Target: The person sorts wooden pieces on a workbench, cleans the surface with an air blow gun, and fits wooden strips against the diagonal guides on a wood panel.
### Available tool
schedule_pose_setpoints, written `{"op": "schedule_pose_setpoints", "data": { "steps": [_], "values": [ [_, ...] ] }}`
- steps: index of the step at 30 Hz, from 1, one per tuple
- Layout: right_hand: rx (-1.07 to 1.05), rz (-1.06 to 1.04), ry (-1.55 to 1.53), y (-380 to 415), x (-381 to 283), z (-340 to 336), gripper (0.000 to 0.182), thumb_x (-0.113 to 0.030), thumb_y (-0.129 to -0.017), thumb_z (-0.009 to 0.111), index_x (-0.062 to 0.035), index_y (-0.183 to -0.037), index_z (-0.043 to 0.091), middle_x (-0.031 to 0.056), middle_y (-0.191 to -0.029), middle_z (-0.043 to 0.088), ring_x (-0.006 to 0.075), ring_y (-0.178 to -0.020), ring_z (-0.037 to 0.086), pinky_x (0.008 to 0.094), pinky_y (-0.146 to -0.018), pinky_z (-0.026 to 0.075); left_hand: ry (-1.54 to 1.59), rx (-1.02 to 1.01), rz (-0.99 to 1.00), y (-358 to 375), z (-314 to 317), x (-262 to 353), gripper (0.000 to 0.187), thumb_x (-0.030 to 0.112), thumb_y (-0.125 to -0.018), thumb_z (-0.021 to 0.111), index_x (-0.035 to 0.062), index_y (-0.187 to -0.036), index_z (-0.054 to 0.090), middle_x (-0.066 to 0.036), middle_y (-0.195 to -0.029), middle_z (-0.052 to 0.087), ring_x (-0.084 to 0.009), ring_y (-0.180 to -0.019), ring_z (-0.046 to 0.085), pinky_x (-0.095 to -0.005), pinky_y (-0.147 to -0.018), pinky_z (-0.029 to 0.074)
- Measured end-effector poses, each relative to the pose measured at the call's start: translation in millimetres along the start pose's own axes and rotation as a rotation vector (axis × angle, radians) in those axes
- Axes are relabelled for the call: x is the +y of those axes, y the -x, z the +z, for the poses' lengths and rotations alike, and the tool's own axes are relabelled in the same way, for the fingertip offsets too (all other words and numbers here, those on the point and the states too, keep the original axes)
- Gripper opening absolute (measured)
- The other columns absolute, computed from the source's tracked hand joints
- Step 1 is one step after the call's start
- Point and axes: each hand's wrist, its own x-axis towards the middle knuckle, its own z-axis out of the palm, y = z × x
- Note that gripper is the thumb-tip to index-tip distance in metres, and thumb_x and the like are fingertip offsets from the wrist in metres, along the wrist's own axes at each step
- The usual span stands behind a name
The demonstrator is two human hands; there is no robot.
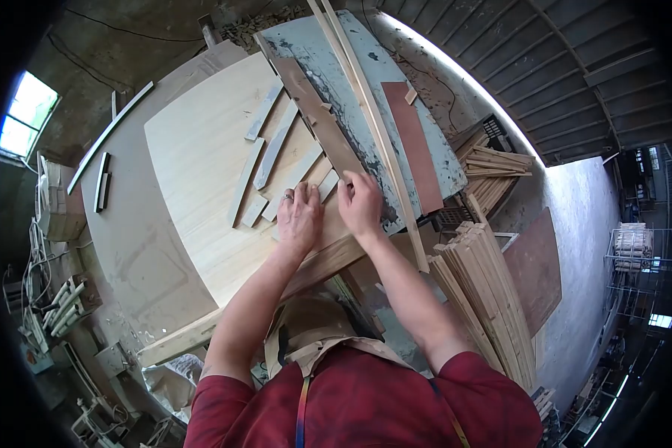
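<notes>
A pale wooden panel (201, 157) lies on the workbench, with several short grey-faced wood strips (276, 145) spread over it. My left hand (300, 216) rests palm down on the ends of strips near the panel's front edge, its fingers close together and stretched out. Just to its right, my right hand (361, 203) has bent fingers at a small wood piece (327, 185) beside a brown board (313, 104). Whether the fingertips grip anything is hidden.
Long thin battens (373, 119) and a reddish board (413, 145) lie on the worn blue surface (299, 41) at the right. A stack of planks (489, 291) stands at the lower right. A thick wooden beam (179, 336) runs along the bench's front edge.
</notes>
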Motion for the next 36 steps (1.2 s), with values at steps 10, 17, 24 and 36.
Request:
{"op": "schedule_pose_setpoints", "data": {
  "steps": [10,17,24,36],
  "values": [
    [-0.446,0.372,0.140,-45.5,7.1,38.6,0.022,-0.011,-0.092,0.074,0.0033,-0.108,0.068,0.0175,-0.100,0.074,0.0309,-0.092,0.071,0.0378,-0.084,0.056,0.535,-0.560,-0.145,-84.2,-45.9,-64.9,0.034,0.015,-0.088,0.073,0.0003,-0.118,0.075,-0.019,-0.093,0.078,-0.0315,-0.079,0.076,-0.0409,-0.076,0.060],
    [-0.344,0.584,-0.552,-49.7,-32.9,11.1,0.022,-0.011,-0.097,0.075,0.0018,-0.113,0.067,0.0086,-0.098,0.075,0.0122,-0.089,0.070,0.0263,-0.079,0.055,0.862,-0.768,-0.400,-95.6,-85.3,-74.2,0.032,0.018,-0.091,0.078,-0.0016,-0.116,0.074,-0.014,-0.093,0.079,-0.0175,-0.080,0.074,-0.0319,-0.076,0.060],
    [-0.575,0.531,-0.562,-62.3,-76.6,-19.4,0.017,-0.010,-0.101,0.072,0.0017,-0.114,0.073,0.0012,-0.097,0.071,0.0069,-0.087,0.064,0.0226,-0.080,0.052,0.988,-0.325,-0.810,1.0,-157.8,-144.7,0.025,0.012,-0.096,0.075,-0.0055,-0.113,0.074,-0.006,-0.096,0.076,-0.0127,-0.086,0.070,-0.0297,-0.077,0.059],
    [-0.424,0.266,0.434,-128.7,77.7,-16.8,0.043,-0.034,-0.088,0.082,0.0004,-0.112,0.073,0.0191,-0.097,0.076,0.0297,-0.085,0.074,0.0403,-0.078,0.058,0.706,0.016,-1.340,178.4,-196.7,-258.7,0.033,0.015,-0.093,0.080,-0.0070,-0.118,0.072,-0.009,-0.093,0.075,-0.0123,-0.076,0.067,-0.0259,-0.064,0.055]
  ]
}}
